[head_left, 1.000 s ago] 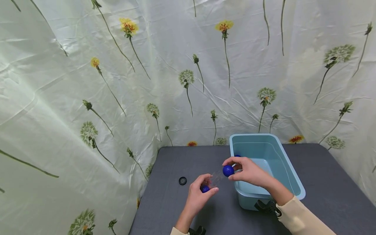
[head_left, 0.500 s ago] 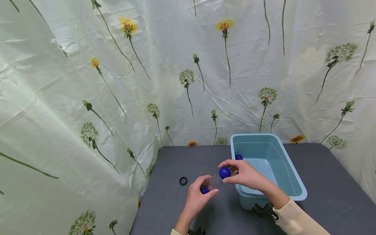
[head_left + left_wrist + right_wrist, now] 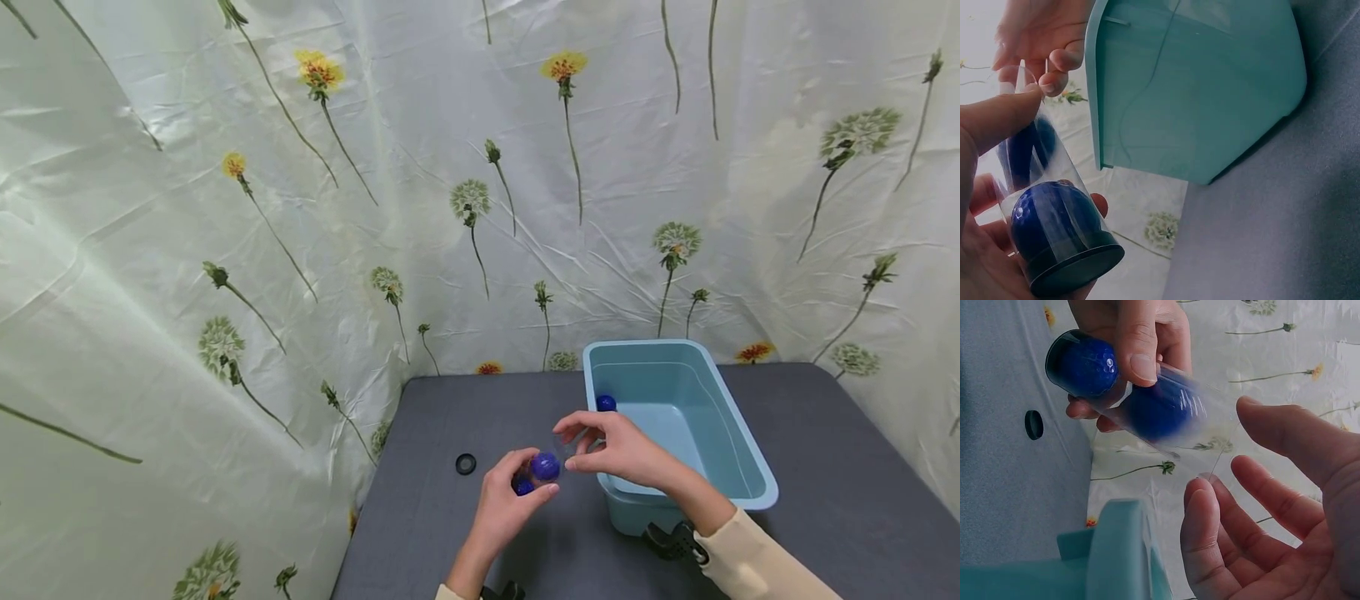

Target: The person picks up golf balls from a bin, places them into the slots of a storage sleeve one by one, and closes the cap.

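My left hand (image 3: 501, 500) grips a clear plastic tube (image 3: 1207, 415), its thumb and fingers wrapped round the wall. A black cap (image 3: 1079, 270) closes the tube's lower end. Inside, one dimpled blue golf ball (image 3: 1054, 215) sits against that cap. A second blue golf ball (image 3: 1159, 411) is farther up the tube, blurred in the right wrist view. My right hand (image 3: 626, 450) is at the tube's open end, its fingers loosely bent and spread around the rim, with nothing held between them.
A light blue plastic bin (image 3: 750, 442) stands on the dark grey table (image 3: 517, 400), right beside and under my right forearm. Another blue ball (image 3: 606, 403) lies in it at the left wall. A loose black cap (image 3: 466, 464) rests on the table's left. Behind hangs a flowered curtain (image 3: 420, 217).
My right hand has brought the second golf ball left to the tube's mouth and let it go. The ball is now inside the tube; my left hand has stayed nearly still.
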A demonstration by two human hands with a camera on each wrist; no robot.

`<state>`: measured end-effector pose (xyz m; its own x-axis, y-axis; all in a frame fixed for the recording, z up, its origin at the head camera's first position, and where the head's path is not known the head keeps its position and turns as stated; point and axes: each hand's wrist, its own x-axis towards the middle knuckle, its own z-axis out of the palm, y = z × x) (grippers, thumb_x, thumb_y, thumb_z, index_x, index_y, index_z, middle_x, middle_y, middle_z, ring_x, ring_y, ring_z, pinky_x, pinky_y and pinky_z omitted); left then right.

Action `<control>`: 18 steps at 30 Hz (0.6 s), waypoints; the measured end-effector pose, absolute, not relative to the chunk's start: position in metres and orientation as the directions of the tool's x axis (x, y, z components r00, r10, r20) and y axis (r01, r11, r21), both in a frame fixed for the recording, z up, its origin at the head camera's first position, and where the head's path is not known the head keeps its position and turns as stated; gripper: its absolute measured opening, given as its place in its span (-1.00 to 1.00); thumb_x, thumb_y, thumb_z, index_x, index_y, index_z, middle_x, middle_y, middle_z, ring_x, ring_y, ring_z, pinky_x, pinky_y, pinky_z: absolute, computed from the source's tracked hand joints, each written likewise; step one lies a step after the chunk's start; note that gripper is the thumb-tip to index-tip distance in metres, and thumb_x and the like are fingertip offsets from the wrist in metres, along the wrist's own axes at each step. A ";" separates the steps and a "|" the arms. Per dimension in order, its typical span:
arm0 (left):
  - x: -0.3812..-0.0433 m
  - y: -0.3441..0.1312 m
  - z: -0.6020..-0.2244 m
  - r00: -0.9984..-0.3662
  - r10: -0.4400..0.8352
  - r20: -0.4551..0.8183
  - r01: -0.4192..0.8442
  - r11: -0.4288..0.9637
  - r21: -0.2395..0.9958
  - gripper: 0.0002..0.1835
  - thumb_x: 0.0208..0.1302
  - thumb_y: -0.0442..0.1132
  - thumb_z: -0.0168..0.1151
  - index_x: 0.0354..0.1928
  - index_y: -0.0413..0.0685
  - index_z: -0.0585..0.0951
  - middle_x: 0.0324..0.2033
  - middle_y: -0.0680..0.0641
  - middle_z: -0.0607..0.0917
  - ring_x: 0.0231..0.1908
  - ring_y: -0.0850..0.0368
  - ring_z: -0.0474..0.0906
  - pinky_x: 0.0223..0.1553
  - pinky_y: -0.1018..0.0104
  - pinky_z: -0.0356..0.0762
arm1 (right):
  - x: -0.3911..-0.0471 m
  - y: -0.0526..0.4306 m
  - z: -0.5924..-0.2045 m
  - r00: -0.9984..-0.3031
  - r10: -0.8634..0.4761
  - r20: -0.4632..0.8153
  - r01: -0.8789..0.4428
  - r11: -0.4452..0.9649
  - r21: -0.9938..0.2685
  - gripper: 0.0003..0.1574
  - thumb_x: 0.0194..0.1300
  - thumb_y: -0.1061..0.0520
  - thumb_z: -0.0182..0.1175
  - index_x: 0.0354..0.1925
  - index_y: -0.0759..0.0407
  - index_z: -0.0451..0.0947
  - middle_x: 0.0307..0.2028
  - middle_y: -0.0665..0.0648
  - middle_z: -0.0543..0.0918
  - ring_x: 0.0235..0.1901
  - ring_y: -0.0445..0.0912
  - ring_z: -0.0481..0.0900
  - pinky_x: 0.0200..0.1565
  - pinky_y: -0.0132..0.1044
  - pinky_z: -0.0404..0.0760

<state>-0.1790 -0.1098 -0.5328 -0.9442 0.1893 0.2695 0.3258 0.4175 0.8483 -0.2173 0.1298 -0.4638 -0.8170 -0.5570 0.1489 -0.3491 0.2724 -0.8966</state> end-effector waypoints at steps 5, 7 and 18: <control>-0.179 -0.110 -0.532 -0.946 0.186 0.264 0.320 0.432 0.843 -0.50 0.13 0.16 0.49 0.11 0.31 0.62 -0.05 0.17 0.65 -0.11 0.23 0.59 -0.11 0.30 0.58 | -0.218 0.131 -0.463 -0.813 -0.559 0.166 -0.368 0.272 -0.889 -0.50 0.26 -0.03 0.43 0.14 -0.05 0.58 0.02 0.05 0.64 -0.21 0.00 0.65 -0.26 -0.15 0.66; -0.179 -0.109 -0.532 -0.948 0.185 0.259 0.315 0.433 0.845 -0.49 0.13 0.18 0.48 0.11 0.32 0.62 -0.06 0.17 0.65 -0.11 0.22 0.59 -0.11 0.30 0.58 | -0.219 0.134 -0.462 -0.811 -0.559 0.173 -0.377 0.273 -0.885 -0.51 0.26 -0.03 0.43 0.14 -0.06 0.58 0.02 0.05 0.64 -0.18 0.00 0.65 -0.24 -0.16 0.66; -0.178 -0.108 -0.531 -0.958 0.174 0.226 0.281 0.441 0.852 -0.43 0.14 0.18 0.48 0.15 0.16 0.63 -0.03 0.16 0.64 -0.08 0.19 0.57 -0.08 0.24 0.60 | -0.246 0.159 -0.435 -0.837 -0.501 0.218 -0.430 0.359 -0.828 -0.50 0.27 -0.05 0.43 0.13 -0.01 0.59 -0.02 0.03 0.66 -0.10 -0.02 0.65 -0.17 -0.20 0.66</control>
